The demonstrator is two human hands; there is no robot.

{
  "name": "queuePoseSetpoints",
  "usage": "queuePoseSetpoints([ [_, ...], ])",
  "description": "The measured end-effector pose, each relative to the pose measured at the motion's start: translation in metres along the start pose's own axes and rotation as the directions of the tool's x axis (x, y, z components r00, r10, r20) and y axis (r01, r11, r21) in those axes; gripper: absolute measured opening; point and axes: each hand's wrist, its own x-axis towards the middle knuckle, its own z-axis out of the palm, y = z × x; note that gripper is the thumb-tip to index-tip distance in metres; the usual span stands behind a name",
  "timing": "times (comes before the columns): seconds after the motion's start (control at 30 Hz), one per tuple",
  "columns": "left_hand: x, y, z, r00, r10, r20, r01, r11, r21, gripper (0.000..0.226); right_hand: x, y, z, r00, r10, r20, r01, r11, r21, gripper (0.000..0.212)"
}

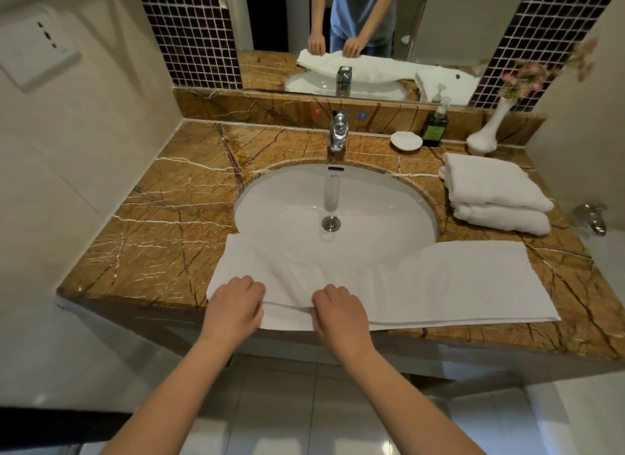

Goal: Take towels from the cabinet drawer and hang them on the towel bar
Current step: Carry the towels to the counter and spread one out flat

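A white towel [456, 278] is spread along the front of the table [162, 238], with its middle sagging over the near rim of the sink [338, 200]. Its near fold is pinched by the left grip [233, 305] and the right grip [338, 310], fingers curled onto the cloth, set near each other over the towel's left half. Two folded towels [493, 190] are stacked at the table's right, behind the spread one. A tap [339, 131], dish [406, 140], bottle [434, 126] and vase [483, 136] are ranged along the back.
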Motion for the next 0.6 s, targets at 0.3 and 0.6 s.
queuePoseSetpoints([
  [0.3, 0.002, -0.01, -0.007, 0.946, 0.062, -0.317, -0.056, 0.998, 0.029, 0.018, -0.002, -0.004, 0.014, 0.998, 0.007, -0.07, -0.003, 0.998, 0.062, 0.018],
  [0.6, -0.027, -0.039, -0.001, 0.902, 0.426, -0.074, -0.409, 0.896, 0.173, 0.071, 0.001, -0.002, 0.019, 0.999, 0.003, -0.048, 0.002, 0.996, 0.085, 0.022],
])
